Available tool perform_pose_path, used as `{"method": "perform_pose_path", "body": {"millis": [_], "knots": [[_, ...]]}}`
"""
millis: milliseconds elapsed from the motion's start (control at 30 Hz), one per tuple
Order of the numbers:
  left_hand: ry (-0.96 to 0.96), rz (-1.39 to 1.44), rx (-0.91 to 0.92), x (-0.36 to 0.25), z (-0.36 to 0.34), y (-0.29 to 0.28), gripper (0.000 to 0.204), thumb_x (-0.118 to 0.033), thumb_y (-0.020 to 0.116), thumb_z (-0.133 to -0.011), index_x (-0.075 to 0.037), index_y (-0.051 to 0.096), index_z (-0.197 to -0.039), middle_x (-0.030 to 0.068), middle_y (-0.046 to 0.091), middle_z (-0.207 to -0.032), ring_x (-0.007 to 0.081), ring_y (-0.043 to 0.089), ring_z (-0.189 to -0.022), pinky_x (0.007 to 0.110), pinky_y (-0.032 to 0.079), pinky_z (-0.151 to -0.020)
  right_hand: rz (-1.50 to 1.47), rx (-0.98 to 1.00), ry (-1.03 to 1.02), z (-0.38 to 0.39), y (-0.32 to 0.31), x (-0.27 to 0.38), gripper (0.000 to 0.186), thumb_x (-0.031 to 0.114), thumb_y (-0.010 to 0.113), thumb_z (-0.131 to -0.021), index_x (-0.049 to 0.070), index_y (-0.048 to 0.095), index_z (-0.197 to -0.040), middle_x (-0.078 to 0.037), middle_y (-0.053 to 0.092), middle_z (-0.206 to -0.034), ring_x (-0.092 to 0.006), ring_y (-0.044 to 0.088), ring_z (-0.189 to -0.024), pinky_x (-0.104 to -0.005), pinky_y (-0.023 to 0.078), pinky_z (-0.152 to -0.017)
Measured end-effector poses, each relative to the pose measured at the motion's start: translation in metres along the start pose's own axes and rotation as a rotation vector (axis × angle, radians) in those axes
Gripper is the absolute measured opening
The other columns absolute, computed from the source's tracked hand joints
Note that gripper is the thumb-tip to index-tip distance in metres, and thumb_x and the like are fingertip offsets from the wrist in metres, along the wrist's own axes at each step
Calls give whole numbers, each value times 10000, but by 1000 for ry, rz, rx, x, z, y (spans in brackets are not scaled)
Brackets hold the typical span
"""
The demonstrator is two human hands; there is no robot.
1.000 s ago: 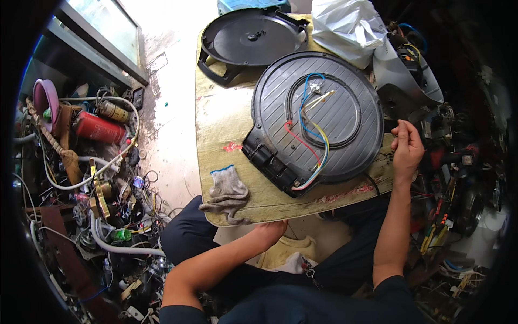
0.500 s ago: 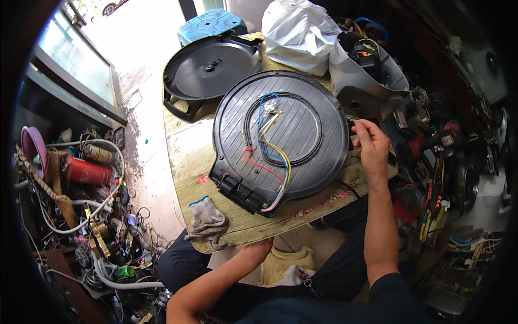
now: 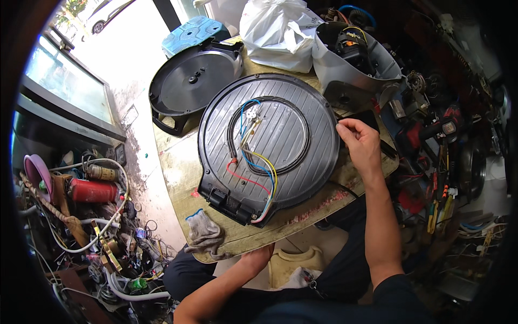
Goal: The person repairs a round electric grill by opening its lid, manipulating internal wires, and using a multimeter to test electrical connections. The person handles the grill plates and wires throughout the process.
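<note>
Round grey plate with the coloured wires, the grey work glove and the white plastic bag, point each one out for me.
round grey plate [image 3: 302,116], head view, bare ribbed surface.
grey work glove [image 3: 204,233], head view, palm area.
white plastic bag [image 3: 275,27], head view, bulging middle.

A worn wooden worktable with a scuffed, yellowish top stands in the middle of a cramped workshop. Far left, daylight floods in over a pale concrete floor, and a glass-fronted cabinet with a dark frame runs along the left side. A blue plastic stool sits on the floor at the far edge. Near left, the floor is buried under a heap of cables, hoses and scrap, with a red cylinder lying in it. The right side is dim and shadowed, crowded with tools and parts stacked close against the table.
</note>
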State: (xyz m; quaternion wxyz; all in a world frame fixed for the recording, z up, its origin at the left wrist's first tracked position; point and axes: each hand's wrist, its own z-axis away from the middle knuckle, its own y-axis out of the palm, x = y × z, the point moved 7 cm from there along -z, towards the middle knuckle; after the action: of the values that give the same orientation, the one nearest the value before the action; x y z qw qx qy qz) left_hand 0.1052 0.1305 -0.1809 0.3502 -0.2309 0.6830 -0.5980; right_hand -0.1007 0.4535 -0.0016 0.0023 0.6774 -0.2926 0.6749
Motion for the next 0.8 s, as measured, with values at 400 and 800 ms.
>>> {"method": "perform_pose_path", "body": {"millis": [400, 800], "knots": [[-80, 207, 61, 5, 4, 20, 433, -281, 602, -1001, -67, 627, -1377, 213, 615, -1377, 438, 573, -1271, 559, 434, -1102, 13, 6, 51, -1, 1, 4, 233, 158, 765, -922, -47, 749, -1031, -10, 713, -800, -56, 597, -681, -236, 491, -657], [-53, 154, 170, 4, 4, 26, 447, -262, 500, -1054, -80, 546, -1459, 209, 594, -1399, 417, 547, -1288, 505, 398, -1131, -160, 46, 148, -1, 4, -4, 245, 145, 771, -920, -44, 739, -1073, -11, 711, -836, -46, 603, -721, -222, 495, -681]]}}
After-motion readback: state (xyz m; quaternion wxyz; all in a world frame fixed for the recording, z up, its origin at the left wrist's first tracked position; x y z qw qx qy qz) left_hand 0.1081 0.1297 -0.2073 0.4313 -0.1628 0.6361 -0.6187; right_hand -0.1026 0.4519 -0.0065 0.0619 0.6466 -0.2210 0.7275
